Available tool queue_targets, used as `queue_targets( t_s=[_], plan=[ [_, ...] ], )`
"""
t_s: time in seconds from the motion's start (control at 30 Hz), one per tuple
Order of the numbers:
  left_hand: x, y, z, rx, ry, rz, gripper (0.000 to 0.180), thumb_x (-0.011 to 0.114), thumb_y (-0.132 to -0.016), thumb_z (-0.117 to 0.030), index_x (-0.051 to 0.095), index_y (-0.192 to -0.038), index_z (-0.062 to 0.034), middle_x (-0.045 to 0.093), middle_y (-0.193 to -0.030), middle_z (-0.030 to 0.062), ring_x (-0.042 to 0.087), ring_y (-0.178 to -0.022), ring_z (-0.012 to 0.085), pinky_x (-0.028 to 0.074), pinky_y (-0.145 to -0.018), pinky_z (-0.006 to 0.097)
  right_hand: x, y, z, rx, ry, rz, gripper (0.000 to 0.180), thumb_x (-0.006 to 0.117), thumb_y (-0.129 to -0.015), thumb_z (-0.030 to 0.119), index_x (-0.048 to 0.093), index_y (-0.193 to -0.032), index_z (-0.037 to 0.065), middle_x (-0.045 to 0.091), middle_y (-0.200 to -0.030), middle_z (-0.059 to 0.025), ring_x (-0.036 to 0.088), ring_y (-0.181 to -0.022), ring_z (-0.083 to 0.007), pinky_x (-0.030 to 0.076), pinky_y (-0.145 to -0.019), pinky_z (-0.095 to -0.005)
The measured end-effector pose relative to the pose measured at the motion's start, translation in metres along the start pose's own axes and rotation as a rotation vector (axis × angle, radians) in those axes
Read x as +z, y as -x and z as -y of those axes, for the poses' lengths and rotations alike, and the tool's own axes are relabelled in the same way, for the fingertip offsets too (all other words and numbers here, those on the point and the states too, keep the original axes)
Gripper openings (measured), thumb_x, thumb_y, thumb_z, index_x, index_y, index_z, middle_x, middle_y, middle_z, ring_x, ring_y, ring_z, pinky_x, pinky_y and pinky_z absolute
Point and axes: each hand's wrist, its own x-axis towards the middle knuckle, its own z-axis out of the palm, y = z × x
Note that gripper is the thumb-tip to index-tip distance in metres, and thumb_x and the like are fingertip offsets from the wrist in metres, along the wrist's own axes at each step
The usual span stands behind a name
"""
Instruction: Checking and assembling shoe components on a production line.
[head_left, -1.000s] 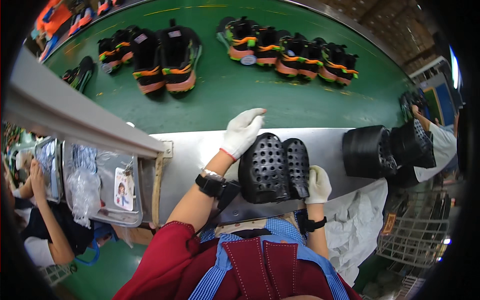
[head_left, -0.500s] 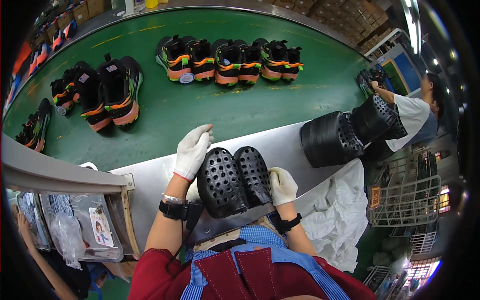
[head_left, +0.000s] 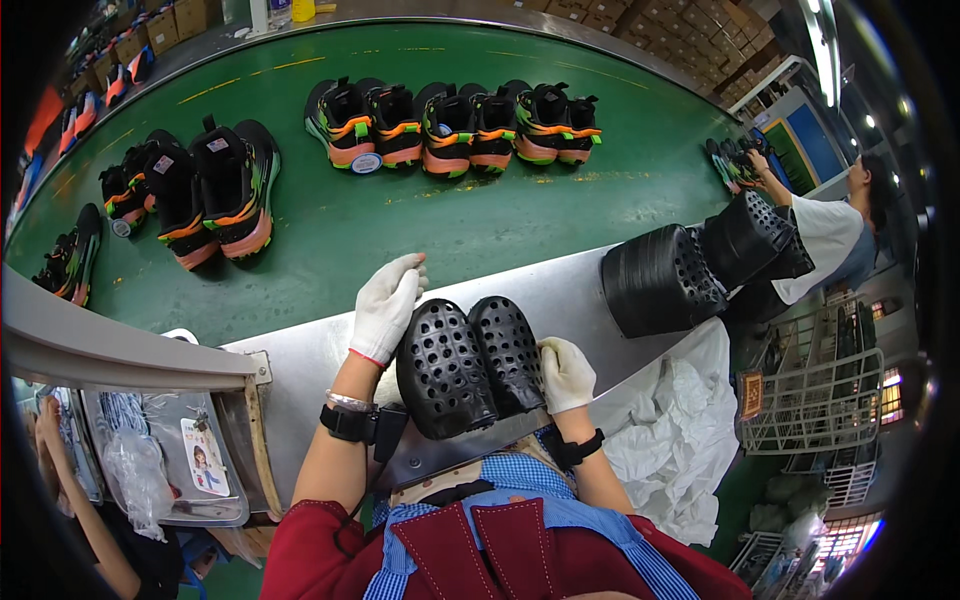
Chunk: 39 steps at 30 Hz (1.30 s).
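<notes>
Shoes [head_left: 238,185]: slid slightly left
Black forms [head_left: 445,370]: rounded ends away from you, long axes leaning left
Left hand [head_left: 386,308], right hand [head_left: 567,372]: alongside; can't tell grip

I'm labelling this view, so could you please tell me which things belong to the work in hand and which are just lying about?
In hand, apparently:
two perforated black pieces, between the gloved left hand and right hand

Probably lying about:
sneakers
black stacks, right
crumpled white sheet
picture card
</notes>
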Motion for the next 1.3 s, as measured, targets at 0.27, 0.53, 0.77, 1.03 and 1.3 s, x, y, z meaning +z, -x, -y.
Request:
queue_targets(
  t_s=[0.27,0.53,0.77,1.03,1.3],
  plan=[
    [0.007,-0.004,0.005,0.001,0.036,0.002,0.033,0.046,-0.097,-0.006,0.052,-0.126,0.0085,0.059,-0.102,0.0045,0.055,-0.080,0.0047,0.046,-0.073,0.017,-0.004,-0.003,-0.010,-0.015,0.025,0.016,0.013,0.056,-0.089,0.010,0.067,-0.092,0.007,0.067,-0.087,-0.0098,0.066,-0.081,-0.0242,0.051,-0.075,-0.0322],
    [0.012,-0.010,0.001,0.056,-0.013,0.017,0.033,0.046,-0.097,-0.007,0.052,-0.126,0.0081,0.059,-0.101,0.0039,0.053,-0.078,0.0040,0.046,-0.070,0.017,-0.051,-0.067,-0.001,0.144,-0.058,0.251,0.021,0.052,-0.091,0.020,0.067,-0.099,0.008,0.068,-0.084,-0.0121,0.067,-0.076,-0.0237,0.052,-0.072,-0.0315],
    [0.007,-0.008,0.009,0.084,-0.152,0.029,0.034,0.047,-0.096,-0.008,0.054,-0.125,0.0069,0.062,-0.106,0.0062,0.057,-0.085,0.0067,0.047,-0.078,0.019,-0.058,-0.166,0.058,-0.267,0.307,0.306,0.025,0.050,-0.091,0.026,0.066,-0.097,0.009,0.067,-0.093,-0.0169,0.063,-0.088,-0.0365,0.050,-0.080,-0.0431],
    [0.014,-0.007,-0.001,0.073,-0.209,0.028,0.031,0.048,-0.095,-0.007,0.058,-0.123,0.0030,0.063,-0.106,0.0061,0.059,-0.087,0.0082,0.048,-0.081,0.021,-0.015,-0.320,0.040,-0.344,0.646,0.229,0.038,0.061,-0.079,0.039,0.067,-0.110,0.018,0.066,-0.101,-0.0164,0.063,-0.098,-0.0361,0.051,-0.087,-0.0444],
    [0.021,-0.010,-0.006,0.119,-0.260,-0.009,0.029,0.048,-0.093,-0.007,0.061,-0.118,-0.0003,0.065,-0.099,0.0085,0.063,-0.085,0.0130,0.050,-0.079,0.025,0.028,-0.381,0.034,-0.094,0.490,0.410,0.049,0.067,-0.073,0.042,0.064,-0.113,0.014,0.066,-0.110,-0.0189,0.063,-0.101,-0.0377,0.050,-0.089,-0.0401]
  ],
)
